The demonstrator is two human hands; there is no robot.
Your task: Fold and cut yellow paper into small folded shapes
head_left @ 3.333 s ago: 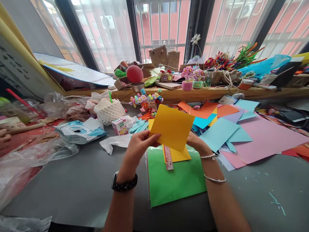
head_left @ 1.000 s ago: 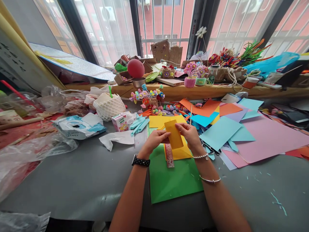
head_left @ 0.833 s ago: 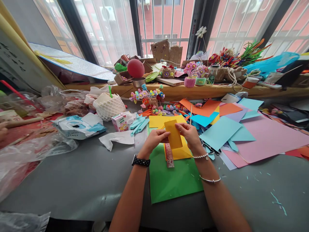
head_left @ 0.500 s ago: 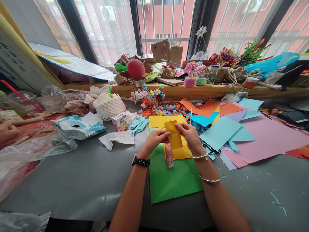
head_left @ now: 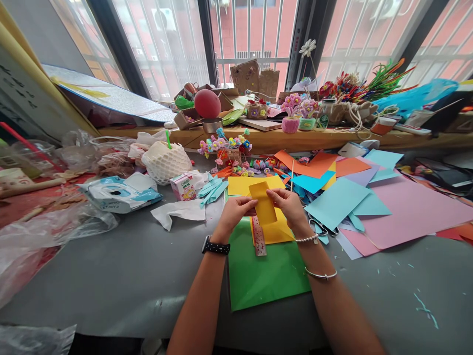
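A yellow paper rectangle (head_left: 265, 204) is held up between my two hands, slightly tilted. My left hand (head_left: 236, 212) pinches its left edge with thumb and fingers. On the right edge, near the upper corner, my right hand (head_left: 288, 207) pinches it the same way. Below it lie yellow paper sheets (head_left: 284, 234) and a patterned ruler (head_left: 259, 241), whose upper end passes behind the held paper. Under these is a green sheet (head_left: 269, 281) on the grey table.
Light blue paper (head_left: 338, 199), orange paper (head_left: 314, 167) and a pink sheet (head_left: 417, 207) spread to the right, with scissors (head_left: 323, 228) partly beneath. Left stand a small carton (head_left: 184, 187), a wet-wipe pack (head_left: 120, 195) and a net-wrapped coconut (head_left: 168, 162). Craft flowers (head_left: 225, 145) sit behind.
The yellow paper rectangle has shifted slightly left and up in my hands. Another person's hand at the far left edge is out of view now.
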